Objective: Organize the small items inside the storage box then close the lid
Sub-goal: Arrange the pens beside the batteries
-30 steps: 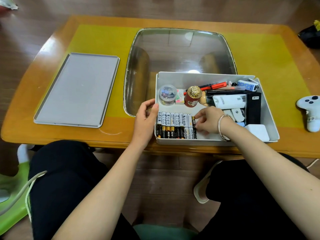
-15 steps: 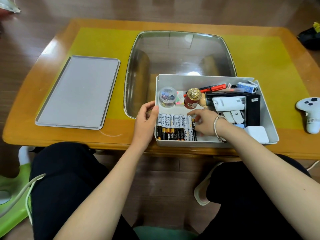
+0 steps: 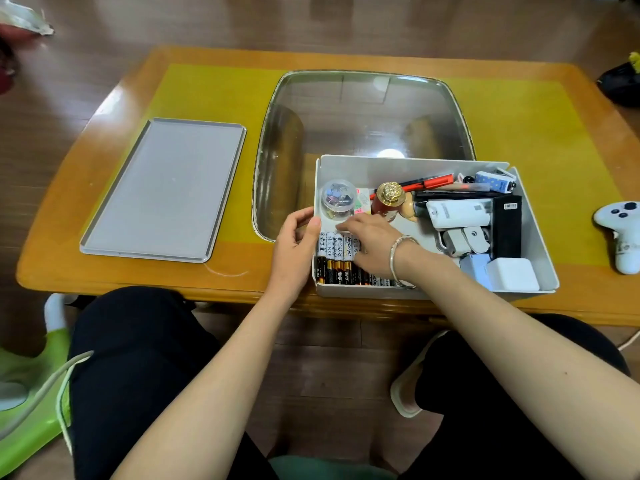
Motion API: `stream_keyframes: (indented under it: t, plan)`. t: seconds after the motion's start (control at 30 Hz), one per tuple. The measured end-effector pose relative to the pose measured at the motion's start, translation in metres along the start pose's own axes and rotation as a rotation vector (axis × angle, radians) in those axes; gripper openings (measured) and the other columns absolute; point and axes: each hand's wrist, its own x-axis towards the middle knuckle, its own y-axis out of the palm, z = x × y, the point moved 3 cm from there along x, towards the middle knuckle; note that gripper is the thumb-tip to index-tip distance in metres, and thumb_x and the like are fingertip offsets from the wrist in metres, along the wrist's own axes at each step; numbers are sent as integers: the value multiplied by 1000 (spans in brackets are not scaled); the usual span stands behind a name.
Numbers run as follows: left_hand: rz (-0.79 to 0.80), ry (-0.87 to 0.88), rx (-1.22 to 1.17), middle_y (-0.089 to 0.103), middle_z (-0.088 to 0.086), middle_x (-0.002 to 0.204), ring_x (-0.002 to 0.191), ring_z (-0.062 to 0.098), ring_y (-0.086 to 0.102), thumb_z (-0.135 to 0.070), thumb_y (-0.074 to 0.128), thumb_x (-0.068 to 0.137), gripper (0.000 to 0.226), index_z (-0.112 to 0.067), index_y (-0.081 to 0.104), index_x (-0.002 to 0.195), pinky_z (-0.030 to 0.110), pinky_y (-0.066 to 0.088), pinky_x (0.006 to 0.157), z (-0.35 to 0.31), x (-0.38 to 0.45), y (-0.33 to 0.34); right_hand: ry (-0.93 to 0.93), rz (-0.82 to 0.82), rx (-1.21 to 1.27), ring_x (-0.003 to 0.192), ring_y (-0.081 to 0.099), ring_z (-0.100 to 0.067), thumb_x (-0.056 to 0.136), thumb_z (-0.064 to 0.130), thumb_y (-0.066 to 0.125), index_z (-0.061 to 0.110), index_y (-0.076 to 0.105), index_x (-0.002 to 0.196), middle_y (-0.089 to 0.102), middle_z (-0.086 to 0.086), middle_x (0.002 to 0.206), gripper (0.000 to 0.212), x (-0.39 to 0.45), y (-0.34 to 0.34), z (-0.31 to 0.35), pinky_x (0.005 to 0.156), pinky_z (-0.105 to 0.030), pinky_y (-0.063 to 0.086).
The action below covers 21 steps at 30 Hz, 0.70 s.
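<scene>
- The box [image 3: 533, 216], white smooth plastic with rounded corners, sits open at the table's near edge, right of centre.
- Batteries [image 3: 334, 258] lie in a row in its near-left corner.
- The left hand [image 3: 296, 244] grips the box's left wall, thumb over the rim.
- The right hand [image 3: 372, 244] rests on the batteries, fingers extended, holding nothing.
- The lid [image 3: 162, 188], flat grey with a raised rim, lies well apart to the left.
- The table [image 3: 104, 275] is glossy orange wood with a yellow mat and a glass inset, on a dark wood floor.

table [image 3: 571, 306] — wood, yellow mat | on it: lid [image 3: 162, 192], storage box [image 3: 533, 233], white controller [image 3: 621, 233]
</scene>
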Motion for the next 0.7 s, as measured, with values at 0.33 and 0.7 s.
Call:
stream_keyframes:
  t: [0.33, 0.7]
  plan:
    - [0, -11, 47, 63, -4, 114, 104, 7, 59, -27, 51, 97, 25, -19, 56, 121, 19, 49, 86, -1, 1, -1, -1, 40, 26, 124, 40, -28, 82, 11, 60, 13, 40, 139, 45, -11, 133, 60, 21, 10, 17, 104, -40, 37]
    - [38, 23, 160, 56, -14, 114, 96, -14, 52, -28, 49, 98, 31, -19, 49, 128, 0, 42, 70, -15, 0, -1, 27, -253, 262, 98, 50, -6, 85, 8, 58, 16, 64, 114, 60, -2, 116, 30, -45, -46, -24, 89, -18, 37]
